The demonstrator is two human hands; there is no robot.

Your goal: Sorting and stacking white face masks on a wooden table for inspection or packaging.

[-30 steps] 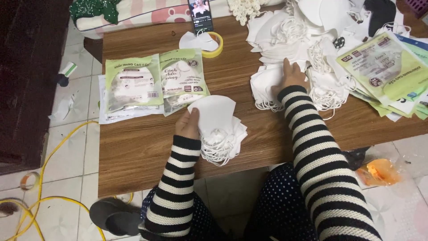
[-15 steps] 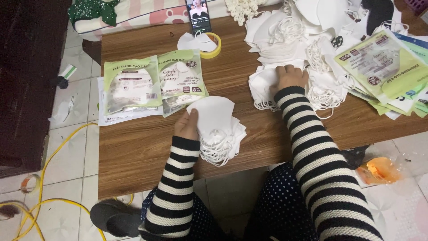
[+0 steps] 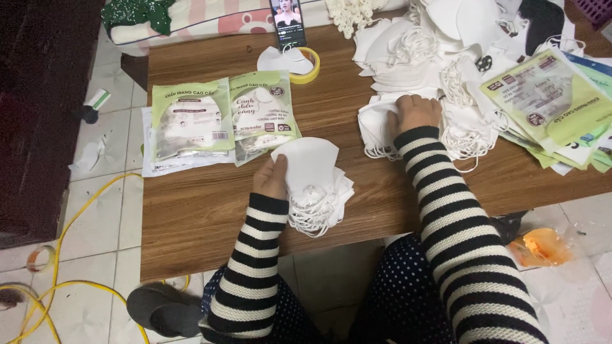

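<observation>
My left hand (image 3: 271, 178) grips the left edge of a small stack of folded white face masks (image 3: 315, 175) with their ear loops hanging over the front of the wooden table (image 3: 191, 210). My right hand (image 3: 414, 111) rests on another white mask (image 3: 376, 124) at the edge of a large loose heap of white masks (image 3: 421, 51), fingers curled on it. Both arms wear black-and-white striped sleeves.
Two green-and-clear mask packets (image 3: 220, 114) lie on the table's left. A pile of empty green packets (image 3: 554, 102) sits at the right. A yellow tape roll (image 3: 305, 67) and a propped phone (image 3: 287, 22) stand at the back. A yellow cable (image 3: 64, 255) runs on the tiled floor.
My right hand has drawn slightly nearer and left on the mask heap, closing on one mask. My left hand and its stack have barely moved.
</observation>
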